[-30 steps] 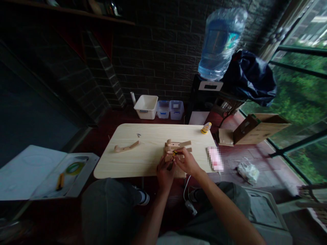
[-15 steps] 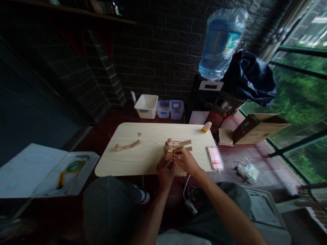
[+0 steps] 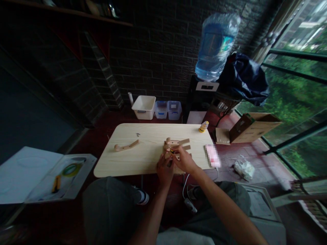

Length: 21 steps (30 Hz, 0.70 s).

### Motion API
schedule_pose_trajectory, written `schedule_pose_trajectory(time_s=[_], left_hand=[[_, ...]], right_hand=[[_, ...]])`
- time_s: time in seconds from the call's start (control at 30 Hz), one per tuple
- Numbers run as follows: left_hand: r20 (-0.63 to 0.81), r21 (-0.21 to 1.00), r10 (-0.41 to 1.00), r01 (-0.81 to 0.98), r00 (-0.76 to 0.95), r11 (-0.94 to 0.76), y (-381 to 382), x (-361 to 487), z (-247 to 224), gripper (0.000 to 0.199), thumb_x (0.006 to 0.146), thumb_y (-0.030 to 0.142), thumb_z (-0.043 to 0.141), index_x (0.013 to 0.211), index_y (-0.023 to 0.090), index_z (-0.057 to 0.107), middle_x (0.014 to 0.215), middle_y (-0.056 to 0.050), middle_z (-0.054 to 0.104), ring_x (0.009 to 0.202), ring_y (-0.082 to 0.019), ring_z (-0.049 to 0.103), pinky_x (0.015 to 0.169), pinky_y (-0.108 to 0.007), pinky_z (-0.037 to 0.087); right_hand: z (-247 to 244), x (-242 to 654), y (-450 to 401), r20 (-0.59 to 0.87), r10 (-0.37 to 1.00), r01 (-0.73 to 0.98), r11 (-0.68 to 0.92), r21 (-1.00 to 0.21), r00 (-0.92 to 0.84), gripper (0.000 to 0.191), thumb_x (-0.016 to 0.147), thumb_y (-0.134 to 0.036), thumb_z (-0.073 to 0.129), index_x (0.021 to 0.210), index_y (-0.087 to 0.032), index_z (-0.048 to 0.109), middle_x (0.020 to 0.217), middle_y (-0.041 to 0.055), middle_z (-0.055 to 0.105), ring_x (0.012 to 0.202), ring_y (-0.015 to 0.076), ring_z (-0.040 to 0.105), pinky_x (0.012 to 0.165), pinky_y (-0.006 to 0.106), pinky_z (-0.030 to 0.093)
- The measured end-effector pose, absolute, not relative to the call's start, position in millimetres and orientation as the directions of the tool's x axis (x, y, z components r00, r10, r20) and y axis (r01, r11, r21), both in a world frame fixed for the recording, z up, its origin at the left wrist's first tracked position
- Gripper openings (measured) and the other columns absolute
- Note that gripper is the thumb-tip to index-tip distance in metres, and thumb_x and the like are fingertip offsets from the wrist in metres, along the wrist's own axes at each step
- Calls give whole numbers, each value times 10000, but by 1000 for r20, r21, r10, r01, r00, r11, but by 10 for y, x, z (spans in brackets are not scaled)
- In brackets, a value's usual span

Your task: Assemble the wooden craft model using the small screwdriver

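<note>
Near the front edge of the pale table (image 3: 148,156), several wooden pieces (image 3: 184,141) lie side by side, partly covered by my hands. My right hand (image 3: 184,160) has its fingers closed on a small yellow and black object (image 3: 172,152), too small to name. Just left of it, my left hand (image 3: 165,169) is at the near side of the wooden pieces, fingers bent around something dark that I cannot make out. A separate curved wooden piece (image 3: 127,146) lies at the left of the table.
A yellow-based bottle (image 3: 203,127) stands at the back right corner. Small metal bits (image 3: 138,134) lie at the back left. A pink item (image 3: 213,156) is at the right edge. An open white case (image 3: 74,177) sits left of the table.
The whole view has shifted slightly. My right hand's fingers have turned a little around the small yellow and black object, which now shows less. My left hand stays in place.
</note>
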<state>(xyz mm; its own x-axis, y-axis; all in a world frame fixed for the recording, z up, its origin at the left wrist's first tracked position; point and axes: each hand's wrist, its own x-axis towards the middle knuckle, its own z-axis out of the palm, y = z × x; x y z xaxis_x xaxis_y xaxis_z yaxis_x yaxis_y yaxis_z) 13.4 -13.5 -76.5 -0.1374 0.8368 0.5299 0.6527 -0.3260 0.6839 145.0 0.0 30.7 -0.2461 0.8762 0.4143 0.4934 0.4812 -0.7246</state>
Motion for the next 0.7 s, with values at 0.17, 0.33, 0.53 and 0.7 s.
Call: schedule_pose_trajectory(time_s=[0.17,0.33,0.53,0.7], left_hand=[[516,692,844,653,-149,-308,-157,118,-737,159,903,347,652,1000,269,752,1338,-96,662,1280,-298,592,1047,-500,508],[533,675,833,669,-148,-313,-195,96,-681,205,925,383,625,1034,270,757,1330,-82,670,1270,-283,598,1044,-471,512],[563,653,811,687,-159,-318,-201,86,-695,231,923,422,627,1049,276,755,1320,-76,677,1239,-278,617,1008,-441,529],[569,628,809,713,-148,-311,-161,88,-733,205,914,401,641,1029,275,754,1358,-83,654,1232,-290,621,989,-449,538]], right_hand=[[326,1450,-120,361,911,519,411,-750,-199,183,964,-270,563,1145,-245,567,1109,78,729,980,203,728,849,373,592],[371,1452,-169,324,925,511,380,-771,-199,187,965,-269,559,1150,-254,542,1109,65,732,986,197,732,856,370,588],[356,1464,-141,313,934,500,357,-789,-174,188,951,-282,587,1131,-259,534,1119,64,723,942,195,733,814,359,590],[416,1508,-96,322,922,527,387,-757,-215,213,933,-282,615,1130,-257,540,1103,63,721,964,208,720,821,365,579]])
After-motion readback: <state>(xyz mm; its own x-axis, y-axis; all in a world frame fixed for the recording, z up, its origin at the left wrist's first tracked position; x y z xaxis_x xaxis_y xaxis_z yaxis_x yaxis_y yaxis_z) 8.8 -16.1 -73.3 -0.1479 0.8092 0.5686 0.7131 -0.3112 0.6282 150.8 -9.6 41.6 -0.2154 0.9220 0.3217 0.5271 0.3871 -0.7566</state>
